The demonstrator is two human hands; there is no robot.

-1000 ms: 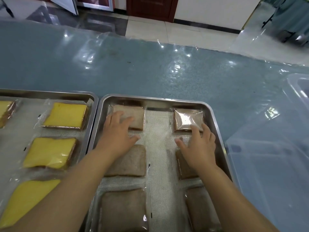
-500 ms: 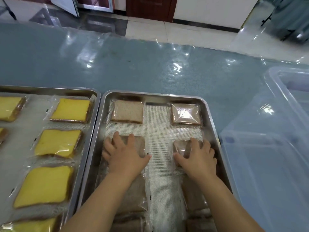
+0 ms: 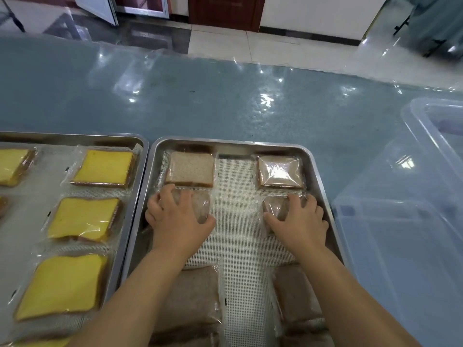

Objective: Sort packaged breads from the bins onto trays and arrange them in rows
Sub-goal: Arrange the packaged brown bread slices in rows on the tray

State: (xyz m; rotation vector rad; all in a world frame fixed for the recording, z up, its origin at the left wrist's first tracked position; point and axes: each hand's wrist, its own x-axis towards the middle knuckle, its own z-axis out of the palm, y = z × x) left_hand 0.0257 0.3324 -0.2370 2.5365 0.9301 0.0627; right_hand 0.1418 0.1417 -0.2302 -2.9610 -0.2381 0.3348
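Packaged breads mostly lie in rows. On the worktop, the clear bin right of the brown tray looks nearly empty. The yellow tray left of it looks full. Inside the brown tray, the left hand and right hand each have their grip grasping a second-row packet. I judge that only the straightening is left.
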